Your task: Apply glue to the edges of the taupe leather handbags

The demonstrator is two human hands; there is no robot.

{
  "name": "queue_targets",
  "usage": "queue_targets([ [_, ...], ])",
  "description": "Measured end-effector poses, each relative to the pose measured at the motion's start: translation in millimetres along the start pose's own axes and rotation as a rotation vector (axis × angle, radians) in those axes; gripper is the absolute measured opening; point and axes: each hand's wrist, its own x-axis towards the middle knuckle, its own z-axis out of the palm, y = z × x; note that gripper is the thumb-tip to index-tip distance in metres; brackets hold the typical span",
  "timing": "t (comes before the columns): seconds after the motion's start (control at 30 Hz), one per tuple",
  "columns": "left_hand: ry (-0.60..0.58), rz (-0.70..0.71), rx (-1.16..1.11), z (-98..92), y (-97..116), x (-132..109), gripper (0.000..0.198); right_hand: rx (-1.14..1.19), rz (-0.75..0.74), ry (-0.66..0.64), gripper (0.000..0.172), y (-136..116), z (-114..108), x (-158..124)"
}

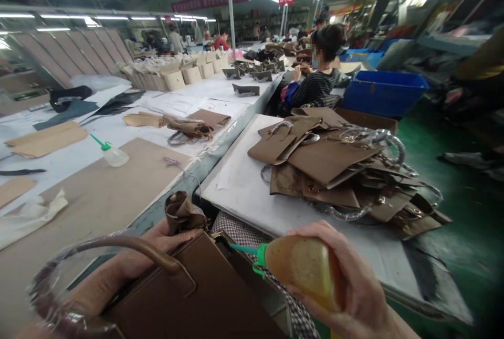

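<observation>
A brown handbag fills the bottom of the view, its curved handle wrapped in clear plastic. My left hand reaches behind that handle and grips the bag's upper edge, beside a bunched piece of brown lining. Several of its fingers are hidden by the bag. In my right hand is a squeeze bottle of amber liquid, lying tilted on its side. The bottle's green nozzle points left, its tip at the open edge of the bag; whether it touches cannot be made out.
Brown handbags lie heaped on the right-hand table. A second squeeze bottle stands on the left table near tan pieces. Beyond sit a co-worker and a blue bin. Cream bags are lined up farther back.
</observation>
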Motion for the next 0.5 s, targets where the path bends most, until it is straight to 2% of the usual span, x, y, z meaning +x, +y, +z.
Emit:
queue_targets([
  [0.33, 0.025, 0.041, 0.062, -3.1, -1, 2, 0.059, -0.037, 0.051, -0.051, 0.059, 2, -4, -14],
  [0.5, 0.018, -0.015, -0.01, -2.8, -2, 3, 0.058, -0.082, 0.089, -0.091, 0.062, 5, -9, -27],
])
